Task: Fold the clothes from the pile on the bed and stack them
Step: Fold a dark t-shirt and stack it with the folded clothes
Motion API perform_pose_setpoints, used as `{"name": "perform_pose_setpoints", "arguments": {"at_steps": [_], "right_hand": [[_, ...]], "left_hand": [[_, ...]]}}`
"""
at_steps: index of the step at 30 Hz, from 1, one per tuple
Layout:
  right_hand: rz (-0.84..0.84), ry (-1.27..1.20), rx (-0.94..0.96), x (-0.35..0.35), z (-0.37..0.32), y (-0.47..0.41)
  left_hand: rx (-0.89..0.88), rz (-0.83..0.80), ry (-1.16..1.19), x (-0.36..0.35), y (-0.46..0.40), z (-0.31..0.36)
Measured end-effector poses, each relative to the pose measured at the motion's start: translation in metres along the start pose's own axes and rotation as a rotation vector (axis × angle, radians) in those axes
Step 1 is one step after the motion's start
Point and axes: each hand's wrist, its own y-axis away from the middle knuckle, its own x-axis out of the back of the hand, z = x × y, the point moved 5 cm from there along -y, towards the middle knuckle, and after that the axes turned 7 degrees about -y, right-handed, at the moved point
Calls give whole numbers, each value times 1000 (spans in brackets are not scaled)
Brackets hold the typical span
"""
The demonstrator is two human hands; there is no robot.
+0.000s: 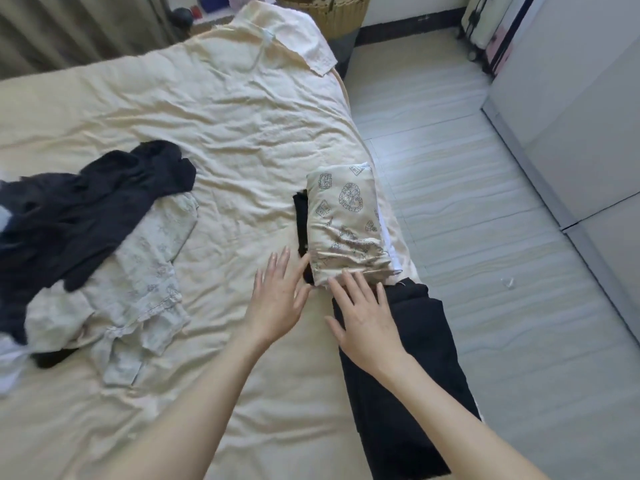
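Note:
A folded cream garment with dark printed motifs [346, 226] tops a small stack at the bed's right edge, with black fabric [300, 220] showing under its left side. My left hand [277, 299] is flat with straight fingers just left of the stack's near corner. My right hand [363, 317] lies flat with spread fingers, fingertips touching the stack's near edge, palm over a folded black garment [398, 393] stretched along the bed edge. At the left lies the unfolded pile: a dark navy garment [86, 216] over a pale patterned one [138, 299].
The cream bedsheet [214, 140] is wrinkled, with a cream cloth [277, 39] at the far end. A wicker basket [332, 15] stands beyond the bed. Pale floor [467, 202] runs along the right, with a grey wardrobe [588, 133] and a suitcase [485, 29].

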Motion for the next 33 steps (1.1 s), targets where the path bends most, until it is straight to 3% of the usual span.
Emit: {"name": "perform_pose_setpoints", "arguments": {"at_steps": [4, 9, 18, 24, 33], "right_hand": [[-100, 58, 116, -20, -47, 25], [-212, 123, 220, -52, -104, 40], [-391, 203, 266, -137, -209, 32], [-463, 297, 350, -195, -274, -9], [-268, 385, 466, -227, -366, -164]], "left_hand": [[210, 40, 113, -1, 86, -43], [380, -38, 160, -39, 193, -93], [570, -159, 177, -89, 291, -215], [672, -268, 182, -114, 300, -337], [728, -263, 54, -102, 217, -485]]}}
